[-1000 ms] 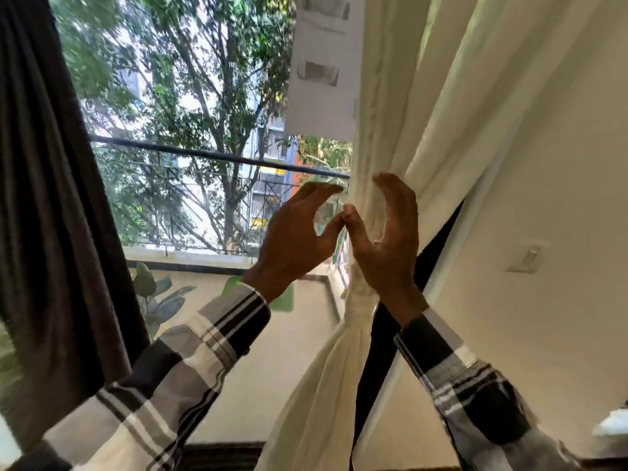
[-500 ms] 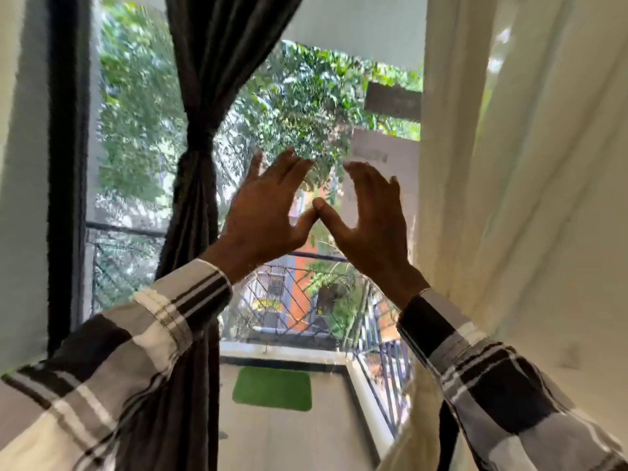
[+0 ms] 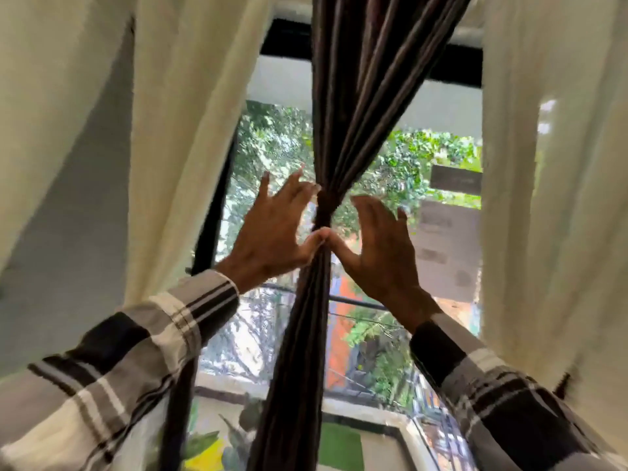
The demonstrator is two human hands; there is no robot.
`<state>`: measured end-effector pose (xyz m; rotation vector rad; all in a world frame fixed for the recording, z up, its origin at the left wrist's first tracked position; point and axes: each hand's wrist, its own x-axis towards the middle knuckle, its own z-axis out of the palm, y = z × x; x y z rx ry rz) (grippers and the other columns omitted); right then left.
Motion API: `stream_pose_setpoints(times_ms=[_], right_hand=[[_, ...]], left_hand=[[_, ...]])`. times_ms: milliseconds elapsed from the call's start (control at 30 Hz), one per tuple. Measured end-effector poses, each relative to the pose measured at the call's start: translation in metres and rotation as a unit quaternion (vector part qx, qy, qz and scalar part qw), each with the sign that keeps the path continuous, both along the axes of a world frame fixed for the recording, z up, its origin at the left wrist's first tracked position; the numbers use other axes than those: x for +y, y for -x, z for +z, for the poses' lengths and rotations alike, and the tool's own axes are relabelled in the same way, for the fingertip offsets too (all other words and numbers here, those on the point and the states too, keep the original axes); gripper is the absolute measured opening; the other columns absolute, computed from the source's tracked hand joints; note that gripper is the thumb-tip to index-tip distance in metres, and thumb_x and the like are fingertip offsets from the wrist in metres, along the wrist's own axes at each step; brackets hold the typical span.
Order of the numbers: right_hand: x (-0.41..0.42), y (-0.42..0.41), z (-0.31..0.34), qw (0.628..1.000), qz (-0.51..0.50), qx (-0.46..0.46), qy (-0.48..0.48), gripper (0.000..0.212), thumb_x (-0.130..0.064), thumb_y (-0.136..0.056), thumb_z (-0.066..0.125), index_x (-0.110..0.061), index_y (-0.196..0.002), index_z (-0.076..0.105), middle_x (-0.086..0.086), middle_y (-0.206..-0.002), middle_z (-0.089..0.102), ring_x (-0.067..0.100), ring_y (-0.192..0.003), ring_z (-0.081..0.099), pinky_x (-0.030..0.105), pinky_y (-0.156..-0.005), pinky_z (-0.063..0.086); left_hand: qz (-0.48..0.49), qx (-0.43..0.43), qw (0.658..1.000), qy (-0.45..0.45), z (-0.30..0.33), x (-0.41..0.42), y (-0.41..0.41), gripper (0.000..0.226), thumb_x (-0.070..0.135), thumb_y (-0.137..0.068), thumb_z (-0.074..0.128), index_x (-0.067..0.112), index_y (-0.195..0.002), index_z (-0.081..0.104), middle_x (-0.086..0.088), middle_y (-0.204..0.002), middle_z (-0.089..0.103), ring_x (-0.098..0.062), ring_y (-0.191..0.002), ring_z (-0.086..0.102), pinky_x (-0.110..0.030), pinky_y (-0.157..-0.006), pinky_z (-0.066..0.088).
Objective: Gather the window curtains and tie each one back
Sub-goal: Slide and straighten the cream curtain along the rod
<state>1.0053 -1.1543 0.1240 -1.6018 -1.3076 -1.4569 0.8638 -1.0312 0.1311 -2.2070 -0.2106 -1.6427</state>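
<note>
Left hand (image 3: 272, 232) and right hand (image 3: 377, 246) spread, thumbs meeting at the cinched waist of the dark brown pleated curtain (image 3: 323, 212). Loose knot could slip, releasing folds.

Bright daylight through the window (image 3: 424, 158) at frame centre, dark curtain (image 3: 356, 96) and both hands backlit, cream curtains (image 3: 543, 198) glowing at left and right, motion blur on sleeves (image 3: 119, 368) at lower corners, wide-angle bending at the edges, soft outdoor foliage.
</note>
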Motion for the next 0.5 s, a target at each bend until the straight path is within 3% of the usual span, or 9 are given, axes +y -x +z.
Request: stream_pose_setpoints(times_ms=[200, 500], right_hand=[[0.027, 0.086, 0.014, 0.999, 0.049, 0.0, 0.021, 0.067, -0.066, -0.092, 0.04, -0.015, -0.136, 0.046, 0.001, -0.137, 0.051, 0.02, -0.131, 0.046, 0.053, -0.115, 0.026], [0.122, 0.202, 0.049, 0.994, 0.078, -0.059, 0.045, 0.075, -0.069, -0.091, 0.038, -0.013, -0.138, 0.047, 0.005, -0.138, 0.053, 0.023, -0.13, 0.047, 0.055, -0.114, 0.027]], left_hand=[[0.039, -0.016, 0.999, -0.021, 0.012, 0.021, 0.092, 0.072, 0.048, -0.084, 0.056, 0.008, -0.142, 0.04, -0.007, -0.145, 0.045, -0.023, -0.145, 0.025, -0.054, -0.119, 0.009], [0.081, -0.059, 0.995, -0.008, 0.024, 0.099, 0.225, 0.069, 0.05, -0.085, 0.051, 0.011, -0.141, 0.041, -0.004, -0.142, 0.047, -0.021, -0.143, 0.028, -0.047, -0.118, 0.006]])
